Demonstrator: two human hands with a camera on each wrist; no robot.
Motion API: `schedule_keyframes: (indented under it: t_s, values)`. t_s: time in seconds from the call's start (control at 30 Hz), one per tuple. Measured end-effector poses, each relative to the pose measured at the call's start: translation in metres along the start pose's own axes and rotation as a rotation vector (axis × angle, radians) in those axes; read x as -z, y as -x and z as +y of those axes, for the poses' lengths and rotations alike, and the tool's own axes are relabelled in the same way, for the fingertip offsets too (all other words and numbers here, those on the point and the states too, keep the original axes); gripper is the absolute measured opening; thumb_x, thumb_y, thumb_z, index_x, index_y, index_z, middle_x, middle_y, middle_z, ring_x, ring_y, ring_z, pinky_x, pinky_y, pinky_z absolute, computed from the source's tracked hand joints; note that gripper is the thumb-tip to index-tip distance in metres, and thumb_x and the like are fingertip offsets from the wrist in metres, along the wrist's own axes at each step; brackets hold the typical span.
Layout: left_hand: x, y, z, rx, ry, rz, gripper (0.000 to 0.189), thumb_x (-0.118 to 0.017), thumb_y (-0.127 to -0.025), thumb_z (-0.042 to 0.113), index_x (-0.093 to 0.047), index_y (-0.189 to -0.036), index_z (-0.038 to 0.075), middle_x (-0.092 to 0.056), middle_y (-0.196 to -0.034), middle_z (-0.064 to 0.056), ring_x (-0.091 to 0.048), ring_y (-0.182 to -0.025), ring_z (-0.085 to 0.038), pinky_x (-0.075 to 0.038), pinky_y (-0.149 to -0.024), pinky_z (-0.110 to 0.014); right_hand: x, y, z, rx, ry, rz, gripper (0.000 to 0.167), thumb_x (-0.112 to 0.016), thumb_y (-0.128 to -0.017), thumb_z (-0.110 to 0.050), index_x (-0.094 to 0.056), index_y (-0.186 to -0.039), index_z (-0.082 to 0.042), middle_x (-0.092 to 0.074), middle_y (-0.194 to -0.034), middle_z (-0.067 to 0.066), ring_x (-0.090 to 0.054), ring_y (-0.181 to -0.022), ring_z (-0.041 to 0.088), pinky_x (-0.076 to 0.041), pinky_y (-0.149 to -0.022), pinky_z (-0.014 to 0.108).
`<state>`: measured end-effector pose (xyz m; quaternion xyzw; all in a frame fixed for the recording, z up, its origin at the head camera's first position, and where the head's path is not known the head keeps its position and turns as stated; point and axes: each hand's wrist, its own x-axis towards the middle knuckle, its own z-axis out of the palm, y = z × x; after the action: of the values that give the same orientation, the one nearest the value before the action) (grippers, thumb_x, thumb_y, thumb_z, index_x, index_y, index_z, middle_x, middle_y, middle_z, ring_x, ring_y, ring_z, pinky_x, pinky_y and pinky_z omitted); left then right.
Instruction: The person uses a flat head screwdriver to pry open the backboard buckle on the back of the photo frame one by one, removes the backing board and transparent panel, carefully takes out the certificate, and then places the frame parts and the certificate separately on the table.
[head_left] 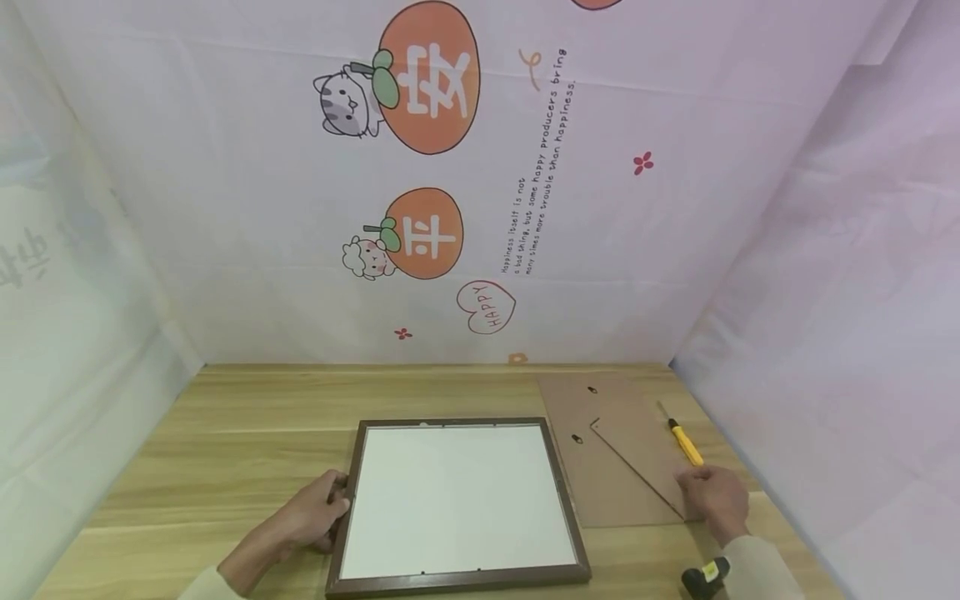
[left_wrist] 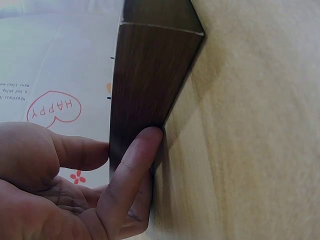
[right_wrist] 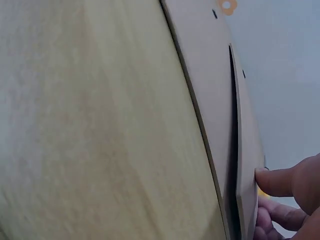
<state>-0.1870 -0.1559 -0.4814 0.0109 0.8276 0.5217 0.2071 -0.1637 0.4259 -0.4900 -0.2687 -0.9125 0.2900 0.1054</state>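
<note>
A brown picture frame [head_left: 459,583] lies on the table, with a white sheet or panel filling its inside. My left hand [head_left: 311,510] grips its left side; in the left wrist view the thumb [left_wrist: 82,152] is at the upper edge and a finger [left_wrist: 132,170] lies along the outer side. Right of the frame is a brown backing board [head_left: 592,492] with a stand flap [right_wrist: 247,165] lifted slightly, a dark gap under it. My right hand [head_left: 716,500] pinches the flap near its lower end, thumb on its face and other fingers curled, partly hidden.
A yellow-handled screwdriver [head_left: 686,442] lies at the board's right, just beyond the right hand. Two small dark hangers [head_left: 577,439] sit on the board. Beside the right sleeve is a black object [head_left: 705,577] with a yellow patch. Printed cloth walls [head_left: 600,317] close in the table [head_left: 255,433].
</note>
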Motion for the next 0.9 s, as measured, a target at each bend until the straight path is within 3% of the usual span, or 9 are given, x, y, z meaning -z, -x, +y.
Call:
schedule_keyframes:
  t_s: [0.2, 0.7, 0.9]
  values:
    - [0.0000, 0.0005, -0.0001, 0.005, 0.008, 0.000, 0.048, -0.042, -0.100, 0.002, -0.028, -0.143, -0.013, -0.056, -0.114, -0.024, -0.062, -0.082, -0.026, -0.060, -0.063, -0.038, -0.0010, 0.0008, 0.0019, 0.026, -0.002, 0.027, 0.028, -0.068, -0.086, -0.020, -0.070, -0.097, 0.006, -0.069, -0.100, 0.028, -0.061, -0.092, 0.042, -0.043, -0.070, 0.040]
    - [0.0002, 0.0009, 0.0024, 0.005, -0.012, -0.001, 0.049, -0.043, -0.099, 0.002, -0.028, -0.143, -0.013, -0.053, -0.124, -0.028, -0.064, -0.090, -0.026, -0.061, -0.066, -0.039, -0.0047, -0.0006, 0.0031, 0.032, 0.007, 0.034, 0.028, -0.066, -0.087, -0.020, -0.070, -0.100, 0.004, -0.070, -0.101, 0.026, -0.062, -0.094, 0.044, -0.045, -0.070, 0.040]
    - [-0.0004, 0.0010, 0.0013, 0.004, 0.009, 0.006, 0.048, -0.044, -0.099, 0.002, -0.030, -0.143, -0.012, -0.054, -0.122, -0.028, -0.064, -0.088, -0.027, -0.061, -0.065, -0.039, -0.0038, 0.0003, -0.0050, 0.077, 0.027, 0.039, 0.027, -0.063, -0.088, -0.018, -0.068, -0.102, 0.005, -0.070, -0.100, 0.024, -0.064, -0.087, 0.039, -0.043, -0.063, 0.034]
